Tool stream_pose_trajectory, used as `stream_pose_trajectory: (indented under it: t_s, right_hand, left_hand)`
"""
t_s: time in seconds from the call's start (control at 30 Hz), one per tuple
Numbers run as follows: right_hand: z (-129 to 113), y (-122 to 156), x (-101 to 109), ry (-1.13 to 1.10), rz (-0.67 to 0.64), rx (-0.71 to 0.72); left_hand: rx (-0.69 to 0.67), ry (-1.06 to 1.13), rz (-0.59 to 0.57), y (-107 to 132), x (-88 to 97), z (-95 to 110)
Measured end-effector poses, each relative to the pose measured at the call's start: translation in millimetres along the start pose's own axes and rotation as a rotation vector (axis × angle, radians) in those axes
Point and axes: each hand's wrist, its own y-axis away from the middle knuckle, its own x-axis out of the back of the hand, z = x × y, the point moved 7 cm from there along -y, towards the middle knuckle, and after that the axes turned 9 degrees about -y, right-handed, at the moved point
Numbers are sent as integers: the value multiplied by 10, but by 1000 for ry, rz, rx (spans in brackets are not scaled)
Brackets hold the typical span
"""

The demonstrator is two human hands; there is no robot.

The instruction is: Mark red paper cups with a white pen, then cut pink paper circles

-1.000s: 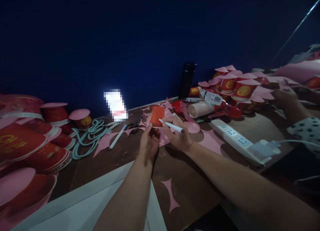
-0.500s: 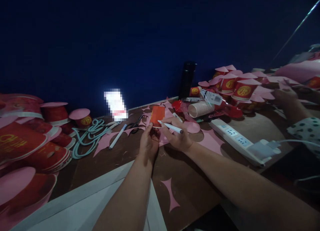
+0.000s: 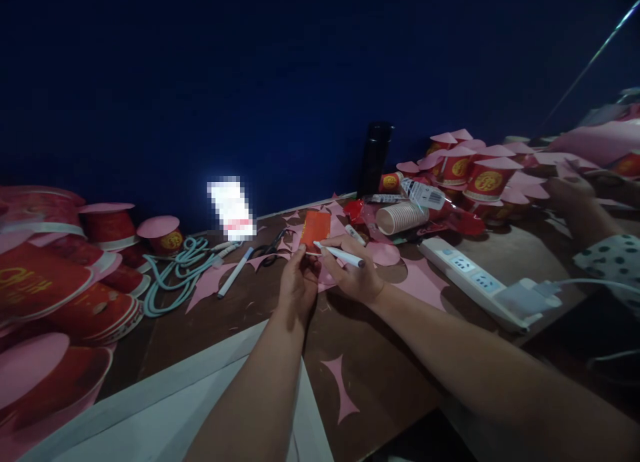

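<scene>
My left hand (image 3: 299, 281) grips the lower edge of a small orange-red card (image 3: 315, 229) with yellow marks near its bottom left. A white marker pen (image 3: 345, 255) is held in my right hand (image 3: 357, 279), its tip at the lower right part of the card. Pink paper scraps (image 3: 334, 273) lie under and around both hands. Beyond the left hand are dark-handled scissors (image 3: 270, 252) and another white marker (image 3: 235, 273). A white pen-like item (image 3: 355, 235) lies just behind my right hand.
Red paper cups with pink discs (image 3: 163, 234) crowd the left; more cups (image 3: 487, 180) stand back right. A pale blue cable (image 3: 173, 292), a glowing blurred screen (image 3: 233, 209), a black bottle (image 3: 376, 159) and a power strip (image 3: 473, 282) surround the hands. Another person's hand (image 3: 575, 195) is far right.
Almost nothing differs. The marker's tip has shifted very slightly left on the card, and the view has drifted a little.
</scene>
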Motion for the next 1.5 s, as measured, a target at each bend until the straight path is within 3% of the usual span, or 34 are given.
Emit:
stream_pose_trajectory:
  t_s: [1.5]
  right_hand:
    - [15,-9,43,22,39,8]
  left_hand:
    - [5,-7,20,7,20,14]
